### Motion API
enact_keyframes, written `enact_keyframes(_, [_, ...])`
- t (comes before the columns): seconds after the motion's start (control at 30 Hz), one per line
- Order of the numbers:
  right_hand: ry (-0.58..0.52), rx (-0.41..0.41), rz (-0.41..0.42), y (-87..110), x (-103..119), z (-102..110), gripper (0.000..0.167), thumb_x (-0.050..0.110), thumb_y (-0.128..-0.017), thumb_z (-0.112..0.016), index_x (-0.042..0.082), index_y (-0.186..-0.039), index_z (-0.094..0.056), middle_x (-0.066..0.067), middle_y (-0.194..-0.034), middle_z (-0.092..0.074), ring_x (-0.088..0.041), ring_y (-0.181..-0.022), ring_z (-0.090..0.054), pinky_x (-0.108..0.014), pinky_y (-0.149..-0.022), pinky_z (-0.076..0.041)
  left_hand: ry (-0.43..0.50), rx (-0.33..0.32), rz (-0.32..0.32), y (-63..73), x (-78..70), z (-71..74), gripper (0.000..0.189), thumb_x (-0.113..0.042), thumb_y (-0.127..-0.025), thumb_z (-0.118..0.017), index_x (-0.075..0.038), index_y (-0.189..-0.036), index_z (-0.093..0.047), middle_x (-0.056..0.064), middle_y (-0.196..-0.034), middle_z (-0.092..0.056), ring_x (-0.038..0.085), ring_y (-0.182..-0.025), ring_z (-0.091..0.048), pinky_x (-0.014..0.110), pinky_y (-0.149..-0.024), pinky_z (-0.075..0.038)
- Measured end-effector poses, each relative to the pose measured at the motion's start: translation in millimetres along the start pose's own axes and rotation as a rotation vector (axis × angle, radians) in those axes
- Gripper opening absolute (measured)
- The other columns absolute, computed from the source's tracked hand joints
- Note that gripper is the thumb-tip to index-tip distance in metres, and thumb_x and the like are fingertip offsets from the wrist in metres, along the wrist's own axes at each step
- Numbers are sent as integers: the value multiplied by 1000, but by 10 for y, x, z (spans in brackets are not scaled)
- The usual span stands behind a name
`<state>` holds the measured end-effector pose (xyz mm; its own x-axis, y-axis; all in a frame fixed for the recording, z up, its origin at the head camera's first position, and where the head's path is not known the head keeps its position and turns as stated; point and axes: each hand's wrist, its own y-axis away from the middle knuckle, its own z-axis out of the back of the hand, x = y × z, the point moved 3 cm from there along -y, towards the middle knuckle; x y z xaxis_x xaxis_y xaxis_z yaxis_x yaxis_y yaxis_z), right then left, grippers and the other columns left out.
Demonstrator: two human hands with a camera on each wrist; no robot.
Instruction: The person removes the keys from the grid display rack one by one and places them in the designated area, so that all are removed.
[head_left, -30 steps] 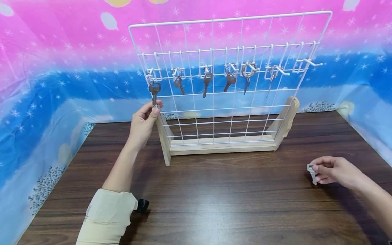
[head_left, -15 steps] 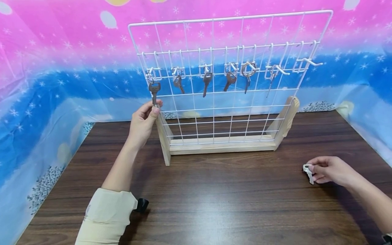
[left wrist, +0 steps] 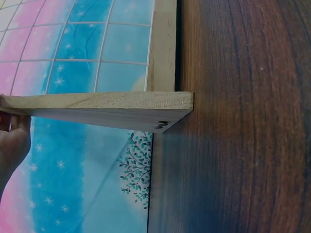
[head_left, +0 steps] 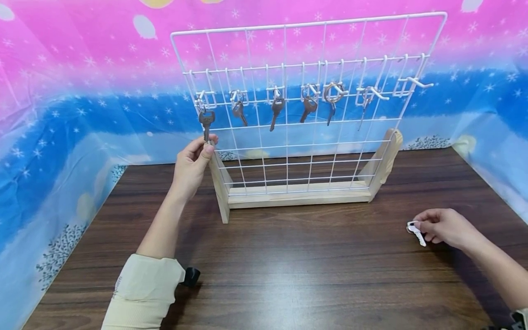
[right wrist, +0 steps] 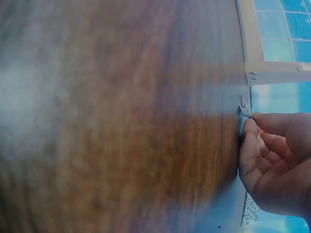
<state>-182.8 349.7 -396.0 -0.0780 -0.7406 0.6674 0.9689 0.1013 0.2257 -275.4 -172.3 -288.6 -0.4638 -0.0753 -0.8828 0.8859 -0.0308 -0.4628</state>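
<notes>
A white wire grid rack (head_left: 287, 148) stands on a pale wooden base (head_left: 299, 198). My left hand (head_left: 191, 162) grips the top of its left wooden side piece (head_left: 219, 190), just under a hanging key (head_left: 207, 119); the left wrist view shows that side piece (left wrist: 116, 100) too. Several more keys hang by rings along the row of hooks, among them a middle key (head_left: 277, 110). To the right of the rack, over the table, my right hand (head_left: 447, 229) pinches a silver key (head_left: 418, 233) with a ring. In the right wrist view this key (right wrist: 246, 109) sits at the fingertips.
The rightmost white hook (head_left: 416, 82) bears no key. A dark wood table (head_left: 288, 266) lies under everything, with a snowflake-printed cloth (head_left: 82, 119) behind and at the sides. A black piece (head_left: 191, 277) sticks out from the left sleeve's cuff.
My right hand has moved slightly left, and the key in it has turned so that its blade now slants down to the right. The left hand keeps its grip on the side piece.
</notes>
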Motion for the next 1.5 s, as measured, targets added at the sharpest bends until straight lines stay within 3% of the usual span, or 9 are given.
enact_keyframes(0.1, [-5, -8, 0, -6, -9, 12, 30, 16, -95, -53, -11, -105, -59, -4, -80, -62, -18, -67, -58, -30, -58, -50, 4, 2, -7, 2, -3, 2, 41, -20, -92, -55, 7, -123, -53, 1, -111, -61, 13, -99, -52, 21, -77, -41])
enact_keyframes(0.37, [-63, -19, -15, -10, -34, 13, 26, 10, -92, -56, -14, -102, -57, -4, -75, -61, -16, -65, -61, -30, -58, -52, 16, -1, -24, 7, 3, 0, 41, -18, -91, -56, 9, -122, -52, -10, -105, -62, 12, -98, -53, 21, -75, -40])
enact_keyframes(0.7, [-50, -8, -31, -36, -19, 38, 25, 11, -91, -57, -13, -99, -58, -3, -75, -60, -17, -65, -61, -31, -57, -52, -7, -8, -21, -12, -1, -7, 41, -19, -91, -56, 7, -123, -53, 9, -113, -60, 10, -95, -52, 21, -74, -41])
enact_keyframes(0.97, [-68, -4, -41, -32, -42, 41, 25, 12, -90, -59, -11, -101, -58, -4, -77, -63, -19, -66, -62, -32, -58, -52, -33, -6, -4, 1, -13, -4, 40, -20, -92, -55, 6, -122, -54, 13, -117, -59, 11, -93, -51, 21, -74, -41])
enact_keyframes(1.07, [-38, -21, -30, -19, -5, 79, 27, 15, -92, -57, -11, -100, -59, -4, -78, -64, -19, -65, -62, -32, -57, -52, -26, 0, -5, 6, -13, -8, 40, -20, -92, -55, 7, -122, -53, 9, -115, -60, 11, -95, -52, 21, -76, -41])
enact_keyframes(1.27, [27, -163, 79, -4, 380, 259, 39, 25, -96, -52, -12, -107, -58, -10, -78, -65, -18, -62, -63, -30, -56, -52, -20, 5, -10, 7, 0, -24, 38, -16, -93, -54, 7, -122, -53, -2, -111, -61, 11, -97, -52, 21, -77, -41])
enact_keyframes(1.4, [-6, -242, 189, -13, 849, 303, 36, 26, -95, -54, -8, -105, -60, -12, -74, -66, -17, -61, -63, -30, -54, -51, -44, -3, -17, 14, -3, -15, 35, -15, -94, -54, 6, -122, -55, 0, -111, -62, 11, -94, -52, 21, -75, -41])
enact_keyframes(1.5, [-69, -257, 279, -35, 1226, 257, 31, 24, -94, -56, -5, -102, -61, -12, -75, -66, -17, -62, -63, -30, -55, -51, -53, -1, -25, 14, -18, -9, 34, -14, -94, -53, 5, -122, -55, 2, -112, -61, 10, -94, -52, 21, -74, -41])
